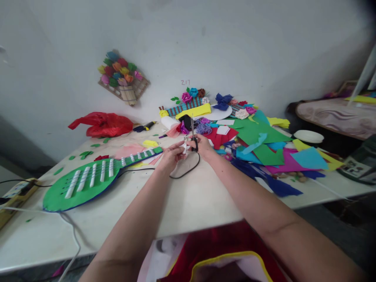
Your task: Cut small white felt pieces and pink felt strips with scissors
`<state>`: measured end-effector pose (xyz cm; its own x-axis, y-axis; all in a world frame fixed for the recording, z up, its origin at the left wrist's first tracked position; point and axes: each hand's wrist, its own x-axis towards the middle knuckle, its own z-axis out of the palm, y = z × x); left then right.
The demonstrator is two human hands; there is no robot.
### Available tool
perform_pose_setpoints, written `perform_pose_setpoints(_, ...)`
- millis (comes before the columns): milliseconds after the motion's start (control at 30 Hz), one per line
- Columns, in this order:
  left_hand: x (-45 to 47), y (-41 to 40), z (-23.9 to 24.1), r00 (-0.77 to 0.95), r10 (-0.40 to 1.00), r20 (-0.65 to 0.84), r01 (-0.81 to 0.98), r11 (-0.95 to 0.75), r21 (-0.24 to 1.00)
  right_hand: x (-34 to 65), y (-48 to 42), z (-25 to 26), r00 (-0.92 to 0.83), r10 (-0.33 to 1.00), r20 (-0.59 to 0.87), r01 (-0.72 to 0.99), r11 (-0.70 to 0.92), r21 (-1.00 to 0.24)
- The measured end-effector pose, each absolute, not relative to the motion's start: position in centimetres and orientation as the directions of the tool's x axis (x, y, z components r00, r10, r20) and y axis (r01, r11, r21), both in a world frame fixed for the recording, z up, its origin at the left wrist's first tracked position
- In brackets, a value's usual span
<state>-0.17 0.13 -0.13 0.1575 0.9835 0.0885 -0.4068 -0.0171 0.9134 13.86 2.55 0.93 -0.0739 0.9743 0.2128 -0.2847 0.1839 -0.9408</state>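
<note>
So the person's two hands are close together around the middle of the frame, over the desk [205, 207]. Left hand [172, 156] has its fingers curled in, pinching a small white piece [185, 146], can't really tell what it is. Right hand [202, 145] is wrapped around black-handled scissors [194, 144], blades pointing toward the top of the frame; can't make out whether those are parted. A black cable [188, 173] loops just below. Green paper guitar [82, 182] sits lower left, loads of coloured paper [261, 133] off to the right.
</note>
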Motion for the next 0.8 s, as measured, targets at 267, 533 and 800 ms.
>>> perform_pose_setpoints(267, -0.2, -0.1, -0.2, 0.149, 0.982, 0.117, -0.326, -0.063, 0.943, 13.7, 2.3, 0.9, -0.071, 0.968, 0.242, -0.195, 0.225, -0.955)
perform_pose_setpoints(533, 0.8, 0.0, -0.3, 0.028, 0.990, 0.136, -0.120, -0.132, 0.984, 13.5, 3.0, 0.3, 0.038, 0.952, 0.302, -0.059, 0.304, -0.951)
perform_pose_setpoints(800, 1.0, -0.3, -0.2, 0.052, 0.988, 0.146, -0.107, -0.140, 0.984, 13.7, 3.5, -0.1, 0.078, 0.967, 0.244, -0.104, 0.252, -0.962)
